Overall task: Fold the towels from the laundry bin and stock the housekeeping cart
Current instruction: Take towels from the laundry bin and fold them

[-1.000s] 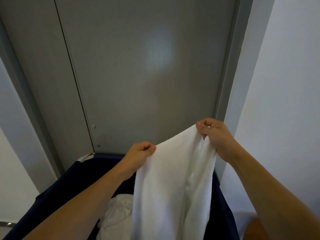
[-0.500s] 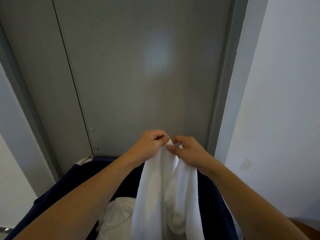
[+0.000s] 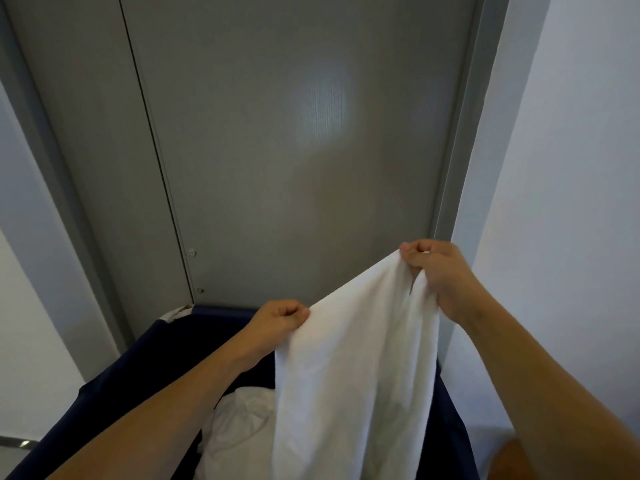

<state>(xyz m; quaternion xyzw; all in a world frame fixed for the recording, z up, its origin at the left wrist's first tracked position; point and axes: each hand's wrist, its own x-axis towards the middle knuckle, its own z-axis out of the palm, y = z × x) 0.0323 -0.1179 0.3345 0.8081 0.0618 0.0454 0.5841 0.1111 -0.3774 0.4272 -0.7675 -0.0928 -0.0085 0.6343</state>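
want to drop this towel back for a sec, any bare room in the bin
Little. The white laundry fills the visible bottom of the bin; the towel, held by the left hand and right hand, hides the right side. The only gap is a dark strip behind the laundry.

This looks like a hotel or lodging service corridor. A tall, plain grey panelled door (image 3: 294,150) in a grey metal frame (image 3: 460,140) stands between smooth white painted walls (image 3: 571,168). Right before it is a dark navy fabric laundry bin (image 3: 138,368) holding crumpled white linen (image 3: 239,431).
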